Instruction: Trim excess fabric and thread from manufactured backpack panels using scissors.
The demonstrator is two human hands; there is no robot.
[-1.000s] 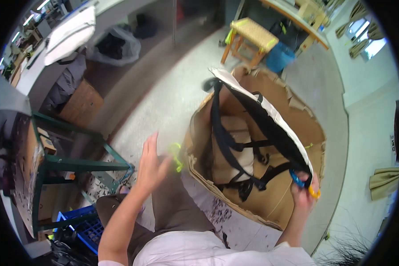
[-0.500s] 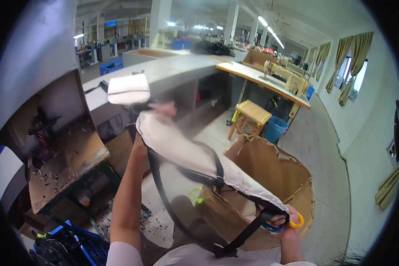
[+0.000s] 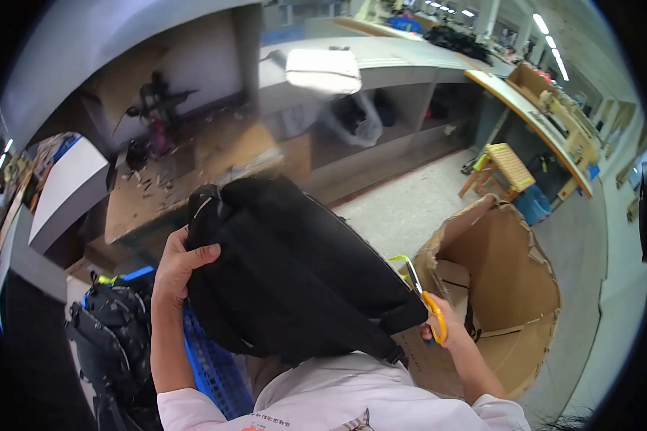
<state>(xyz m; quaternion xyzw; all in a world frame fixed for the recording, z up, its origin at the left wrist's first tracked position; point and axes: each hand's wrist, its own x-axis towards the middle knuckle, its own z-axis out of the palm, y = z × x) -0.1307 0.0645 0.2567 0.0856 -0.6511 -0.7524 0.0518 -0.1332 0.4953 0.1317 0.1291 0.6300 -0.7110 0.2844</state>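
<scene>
Leftmost, your left hand (image 3: 180, 266) is closed over the top left edge of the black bag (image 3: 287, 273), thumb across its face, holding it up over your lap; a blue crate (image 3: 208, 366) sits just below and a dark pile of bags (image 3: 111, 337) beside that. Judging by how it sags, the bag is soft, limp fabric, fairly light and not fragile, so grip it by its seamed edges or the strap (image 3: 402, 316), not the slack middle. Right of it, your right hand (image 3: 446, 323) is curled around yellow-handled scissors (image 3: 428, 302), fingers through the loops, at the strap corner, with the open cardboard box (image 3: 510, 287) beyond.
</scene>
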